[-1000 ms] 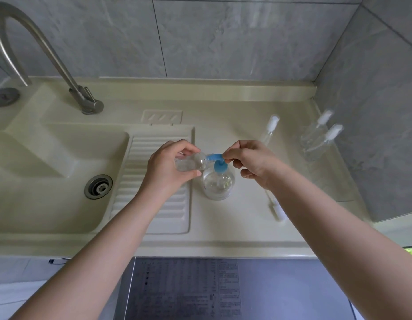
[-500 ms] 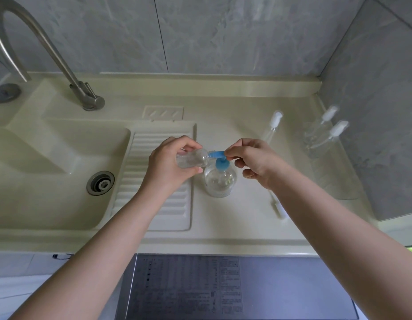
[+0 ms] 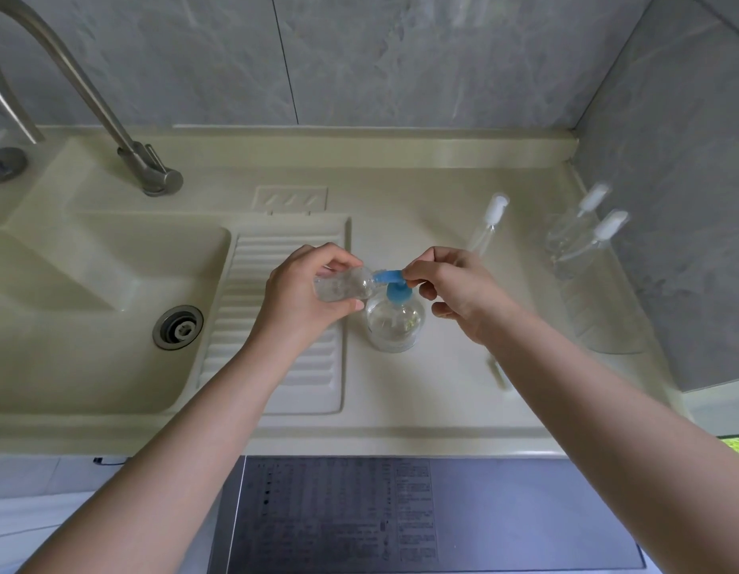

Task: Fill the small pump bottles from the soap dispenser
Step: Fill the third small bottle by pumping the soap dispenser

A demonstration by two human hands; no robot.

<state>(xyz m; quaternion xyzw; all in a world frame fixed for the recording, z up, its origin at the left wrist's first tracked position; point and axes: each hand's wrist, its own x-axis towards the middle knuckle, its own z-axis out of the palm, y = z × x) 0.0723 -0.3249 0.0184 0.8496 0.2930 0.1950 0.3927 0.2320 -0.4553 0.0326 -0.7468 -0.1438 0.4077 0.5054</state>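
place: home utility sink | cues: cream basin (image 3: 90, 292), ribbed washboard (image 3: 285, 325), steel faucet (image 3: 111, 113), grey wall tiles (image 3: 400, 55)

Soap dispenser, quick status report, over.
Left hand holds small bottle at blue spout. Right hand on pump. Soap dispenser upright. Nothing in the way.

A small bottle (image 3: 343, 285) of clear plastic is seen at a glossy blue plastic pump (image 3: 394, 283) on a transparent soap dispenser (image 3: 394, 325). The faucet (image 3: 111, 113) is finished in brushed metal, the cream countertop (image 3: 442, 408) in smooth satin, the wall (image 3: 400, 55) in matt grey marbled tile.
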